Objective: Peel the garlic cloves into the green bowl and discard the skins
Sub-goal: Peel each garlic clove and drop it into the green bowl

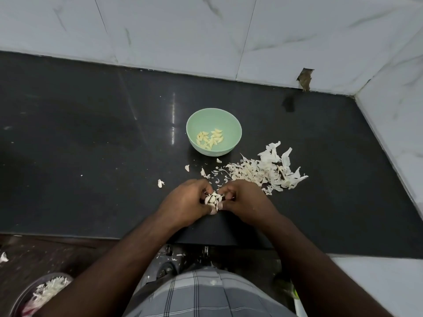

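Garlic cluster (212, 200) pinched between left hand (185, 202) and right hand (245, 200), frame centre-bottom; white, papery skin partly on, cloves bunched.

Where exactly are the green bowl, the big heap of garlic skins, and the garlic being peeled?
green bowl (233, 124): head view, bare inner wall near the right rim.
heap of garlic skins (263, 171): head view, middle of the heap.
garlic being peeled (212, 199): head view, cloves showing between both hands.
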